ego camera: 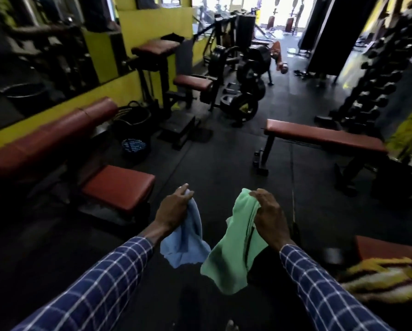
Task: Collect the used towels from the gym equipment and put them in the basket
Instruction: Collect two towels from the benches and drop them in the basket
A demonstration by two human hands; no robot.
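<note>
My left hand (174,207) is clamped on the blue towel (184,244), my right hand (269,217) on the green towel (233,249); both hang loose, hands apart. The basket (133,145) sits on the floor ahead-left of my left hand. I'd keep both grips firm, walk over, and drop them in together.
</note>
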